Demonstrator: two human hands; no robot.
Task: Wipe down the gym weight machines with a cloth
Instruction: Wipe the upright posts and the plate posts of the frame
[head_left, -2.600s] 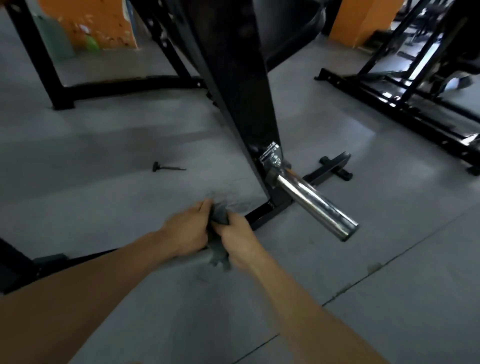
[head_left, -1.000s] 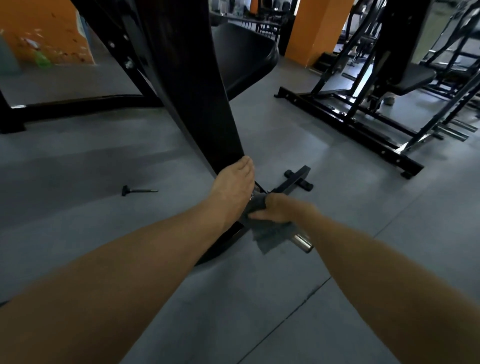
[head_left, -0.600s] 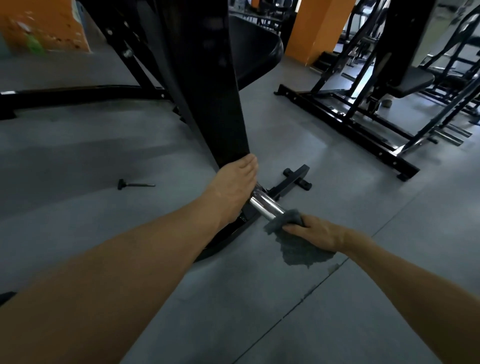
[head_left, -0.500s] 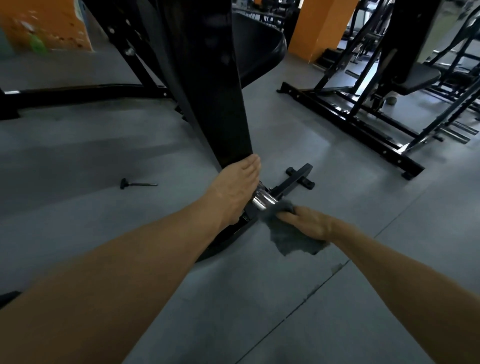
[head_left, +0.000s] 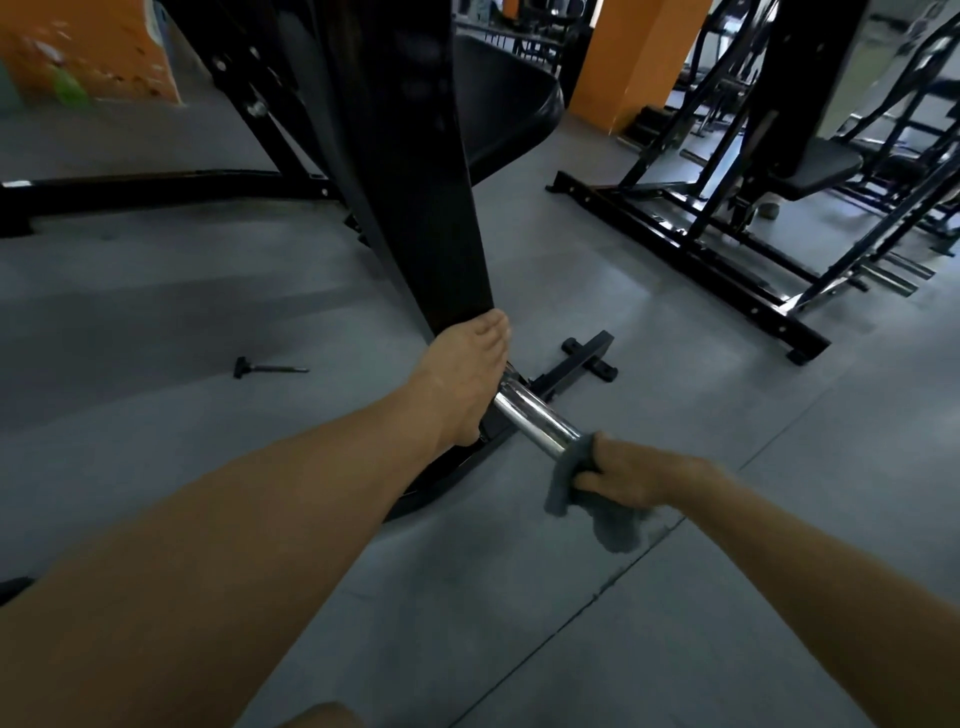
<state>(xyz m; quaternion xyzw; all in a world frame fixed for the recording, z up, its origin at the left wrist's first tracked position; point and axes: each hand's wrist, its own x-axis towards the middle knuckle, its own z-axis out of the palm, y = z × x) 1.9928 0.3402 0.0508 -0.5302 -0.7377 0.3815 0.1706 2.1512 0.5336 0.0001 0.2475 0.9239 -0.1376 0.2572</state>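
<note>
Grey matte gym floor (head_left: 675, 623); orange square pillar (head_left: 639, 57) far right. Right hand (head_left: 631, 475) clamped on dark grey cloth (head_left: 576, 486) at chrome steel peg (head_left: 532, 423); left hand (head_left: 462, 379) flat against black steel upright (head_left: 415, 182).

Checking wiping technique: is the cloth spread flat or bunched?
Bunched: the right hand grips the cloth around the chrome bar's end.

Floor (head_left: 649, 597): grey, matte, with a thin seam running diagonally at lower right. Orange pillar (head_left: 631, 57) stands at the back; orange wall (head_left: 88, 47) at upper left (surface marked and patchy). Small black pin (head_left: 267, 368) lies loose on the floor. Lighting dim, brighter at far right.
</note>
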